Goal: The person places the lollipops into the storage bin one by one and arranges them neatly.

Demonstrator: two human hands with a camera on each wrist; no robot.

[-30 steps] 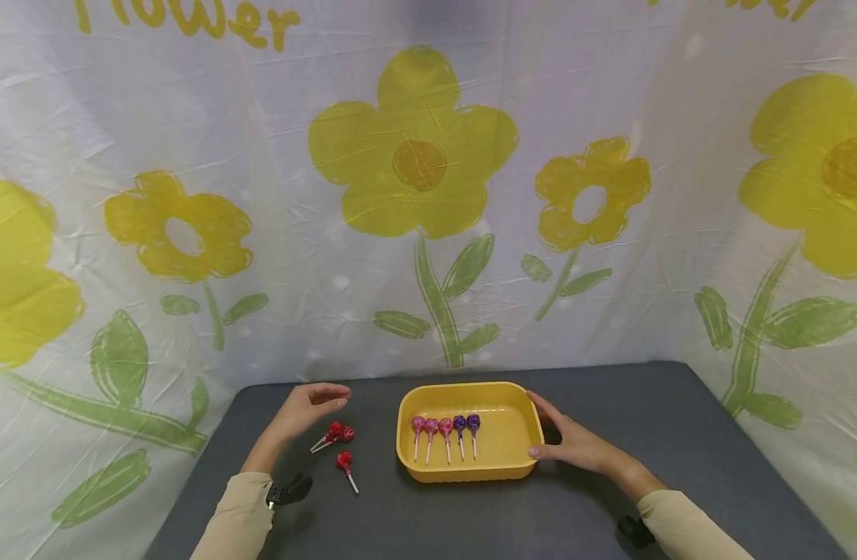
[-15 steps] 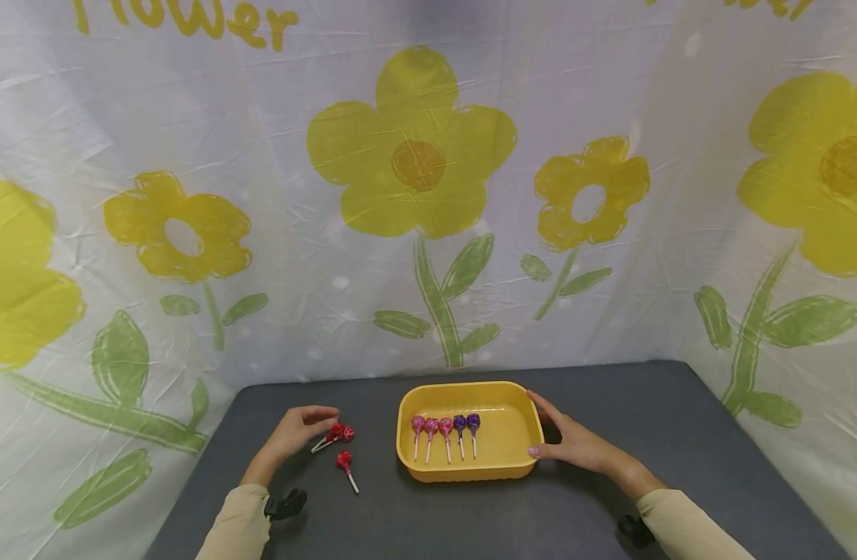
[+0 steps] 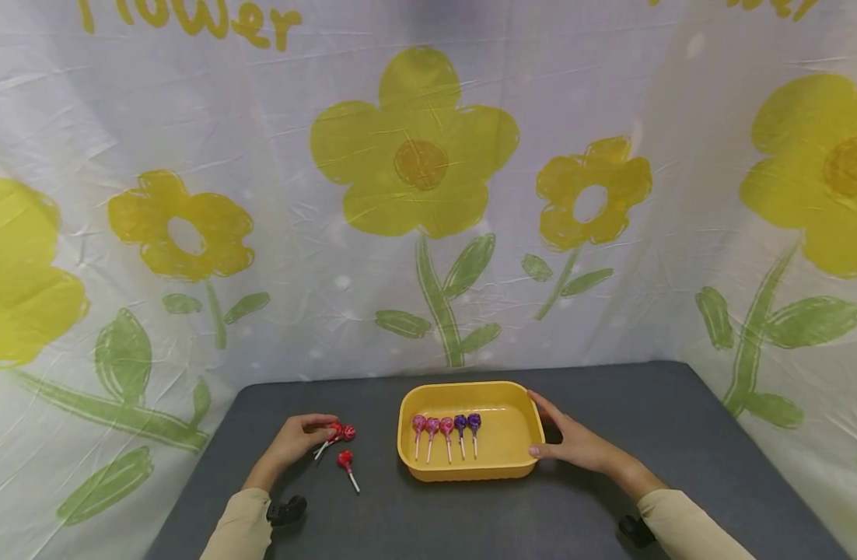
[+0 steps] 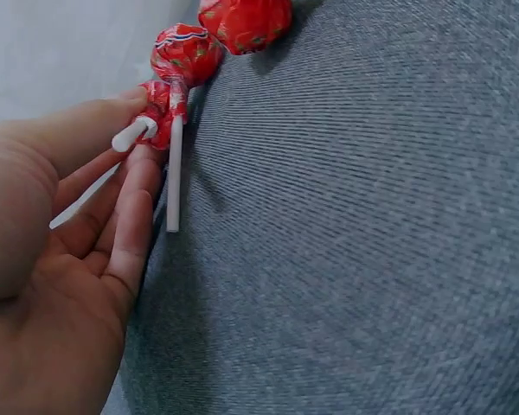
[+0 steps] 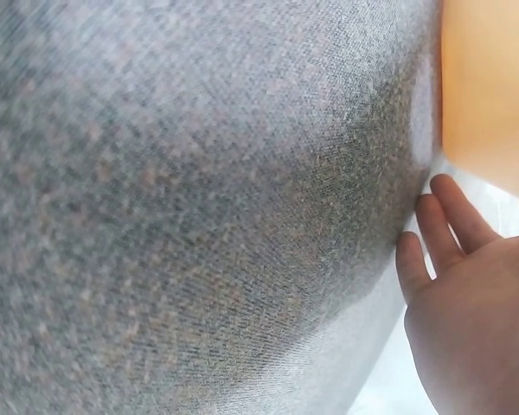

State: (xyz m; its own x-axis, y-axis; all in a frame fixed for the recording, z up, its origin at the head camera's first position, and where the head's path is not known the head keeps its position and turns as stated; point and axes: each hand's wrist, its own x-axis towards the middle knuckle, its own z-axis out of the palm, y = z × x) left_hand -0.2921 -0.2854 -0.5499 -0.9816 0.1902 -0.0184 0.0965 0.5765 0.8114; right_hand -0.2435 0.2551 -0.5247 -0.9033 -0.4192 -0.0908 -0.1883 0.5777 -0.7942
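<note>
Backdrop (image 3: 316,264): pale hanging sheet, printed with yellow flowers, green stems and yellow lettering.
Counter (image 3: 498,517): dark grey, woven-looking in the wrist views, reaching back to the sheet.
Change, left-hand grip (image 3: 292,441): lowered since one second ago from above the red lollipops into contact; one white stick there now tilted more steeply.
Change, right-hand grip (image 3: 571,445): same placing at the yellow tray (image 3: 470,473) as in both earlier head views.
Left hold: nearly closed, thumb above and fingers beneath, pinching a red lollipop (image 4: 159,105) by its wrapped head, stick toward the wrist.
Right hold: spread wide, thumb and fingers fairly straight, touching the tray's right end at near and far corners.
Beside the pinch: second red lollipop (image 4: 187,54), very close, contact uncertain; third red head (image 4: 246,19) just beyond, cut by the frame edge.
Lone red lollipop (image 3: 345,460): on the counter, nearer the person, left of the tray.
Tray contents: three pink lollipops (image 3: 432,425) and two purple lollipops (image 3: 460,422), in one row, sticks toward the person.
Obstruction: left fingers, partly covering the red cluster in the head view.
</note>
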